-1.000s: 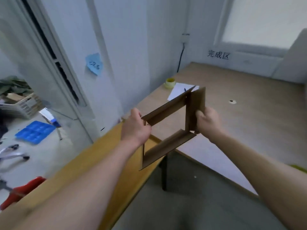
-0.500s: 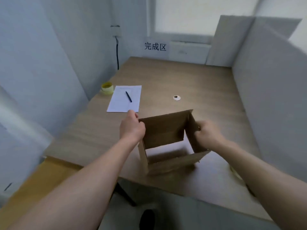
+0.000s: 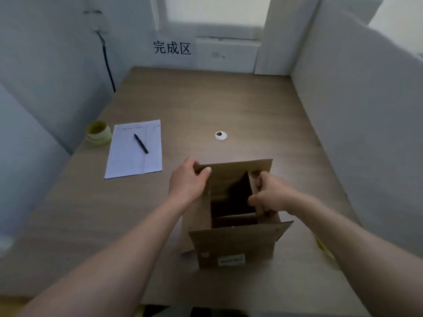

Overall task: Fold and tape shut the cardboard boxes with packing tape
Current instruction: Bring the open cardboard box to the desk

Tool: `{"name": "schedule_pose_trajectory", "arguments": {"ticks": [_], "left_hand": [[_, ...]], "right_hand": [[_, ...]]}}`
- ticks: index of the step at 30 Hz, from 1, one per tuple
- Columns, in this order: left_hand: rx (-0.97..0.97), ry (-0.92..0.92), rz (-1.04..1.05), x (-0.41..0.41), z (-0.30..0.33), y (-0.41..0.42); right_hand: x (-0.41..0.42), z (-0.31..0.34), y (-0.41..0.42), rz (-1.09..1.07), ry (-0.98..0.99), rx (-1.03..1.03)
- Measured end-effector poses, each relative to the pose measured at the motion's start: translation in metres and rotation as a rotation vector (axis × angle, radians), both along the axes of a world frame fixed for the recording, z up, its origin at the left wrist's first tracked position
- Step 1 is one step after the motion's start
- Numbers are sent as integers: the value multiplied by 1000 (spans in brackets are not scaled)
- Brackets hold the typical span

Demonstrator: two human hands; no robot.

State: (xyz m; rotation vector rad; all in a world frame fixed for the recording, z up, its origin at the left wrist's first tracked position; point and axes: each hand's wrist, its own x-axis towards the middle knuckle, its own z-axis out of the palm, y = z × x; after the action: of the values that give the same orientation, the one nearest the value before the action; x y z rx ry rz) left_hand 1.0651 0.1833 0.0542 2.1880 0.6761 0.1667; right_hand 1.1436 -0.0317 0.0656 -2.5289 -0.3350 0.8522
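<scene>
Two hands hold an open cardboard box [image 3: 233, 243] on the worktop [image 3: 229, 106].

The box stands upright near the front edge of the worktop, its top flaps not folded. The left hand [image 3: 187, 184] grips the far left flap, thumb curled over its edge. The right hand [image 3: 270, 195] grips the right flap, fingers curled round it. Left of the box lies a sheet of paper [image 3: 135, 154] with a black pen [image 3: 141, 143] on it, and a roll of tape [image 3: 98, 132] just beside the sheet.
</scene>
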Motion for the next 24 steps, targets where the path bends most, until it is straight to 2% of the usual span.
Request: {"name": "schedule_pose_trajectory", "arguments": {"ticks": [2,4,10,13,15,17,19,22,24], "left_hand": [[-216,6,-64,-5,-6,-1],[-353,20,-156,-16,-14,-1],[-504,121,-208,-49,-47,2],[-585,133,-183,-64,-66,-5],[-441,140,-223,-65,-71,-11],[-245,191,-329,-61,-70,-23],[-97,224,-442,-56,-66,-42],[87,257,-582,-50,-67,-69],[143,271,-620,-48,-71,-82]], "right_hand": [[2,-2,2,-25,-13,-9],[-1,-6,4,-42,-44,-13],[-18,-35,-3,-17,-88,15],[-22,-53,-25,-50,-119,151],[-19,-60,-45,-127,-146,310],[-16,-68,-69,-388,22,612],[-19,-77,-90,-678,203,802],[-27,-97,-107,-961,268,879],[-29,-106,-109,-990,235,887]]}}
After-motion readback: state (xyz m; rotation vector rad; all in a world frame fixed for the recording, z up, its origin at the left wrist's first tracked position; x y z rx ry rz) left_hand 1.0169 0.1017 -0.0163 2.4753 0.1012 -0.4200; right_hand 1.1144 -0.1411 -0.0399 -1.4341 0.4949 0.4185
